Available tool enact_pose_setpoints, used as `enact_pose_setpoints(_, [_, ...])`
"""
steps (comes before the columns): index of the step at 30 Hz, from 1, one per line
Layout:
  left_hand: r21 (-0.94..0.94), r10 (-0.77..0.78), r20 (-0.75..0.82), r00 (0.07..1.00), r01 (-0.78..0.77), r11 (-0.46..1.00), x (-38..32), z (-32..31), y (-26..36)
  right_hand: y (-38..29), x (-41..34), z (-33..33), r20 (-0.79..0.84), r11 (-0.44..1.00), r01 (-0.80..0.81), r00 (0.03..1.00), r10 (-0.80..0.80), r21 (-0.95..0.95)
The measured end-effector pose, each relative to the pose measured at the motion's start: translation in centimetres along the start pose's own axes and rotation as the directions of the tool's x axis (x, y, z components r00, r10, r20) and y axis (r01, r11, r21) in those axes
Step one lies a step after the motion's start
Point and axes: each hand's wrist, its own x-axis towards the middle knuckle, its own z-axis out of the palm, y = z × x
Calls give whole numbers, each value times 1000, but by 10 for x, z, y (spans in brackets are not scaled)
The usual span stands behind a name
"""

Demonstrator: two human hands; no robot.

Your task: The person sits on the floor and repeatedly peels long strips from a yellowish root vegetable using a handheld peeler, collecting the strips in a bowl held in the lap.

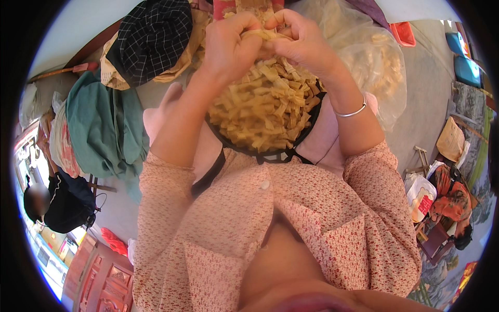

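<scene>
Both my hands are raised at the top of the view, over a black-rimmed round container point(242, 153) resting at my lap. My left hand point(236, 45) and my right hand point(298, 41) pinch the same pale yellow strip point(266, 35), which looks like bean curd skin. The fingers cover part of it, so I cannot tell whether it is knotted. Below them, a heap of yellow strip pieces point(265, 105) fills the container, several of them folded or knotted. A silver bangle point(354, 112) circles my right wrist.
A clear plastic bag point(384, 78) holding yellowish pieces lies to the right. At the left are black checked cloth point(154, 39) over a paper sack and green cloth point(105, 124). Other people sit at far left point(70, 202) and far right point(454, 199).
</scene>
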Motion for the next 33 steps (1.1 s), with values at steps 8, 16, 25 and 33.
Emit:
enact_pose_setpoints(8, [-183, -233, 69, 970, 242, 953, 3, -3, 9, 7, 4, -14, 188, 944, -124, 980, 68, 307])
enact_pose_setpoints(16, [228, 126, -168, 978, -86, 970, 1, 3, -8, 13, 7, -8, 208, 728, -184, 976, 57, 661])
enact_pose_setpoints(25, [-141, -202, 219, 955, 236, 961, -2, -7, 13, 21, 13, -4, 82, 955, 109, 987, -137, 276])
enact_pose_setpoints(33, [-831, -26, 436, 899, 414, 371, -9, -33, 24, -11, -7, -28, 97, 950, 310, 945, -311, 28])
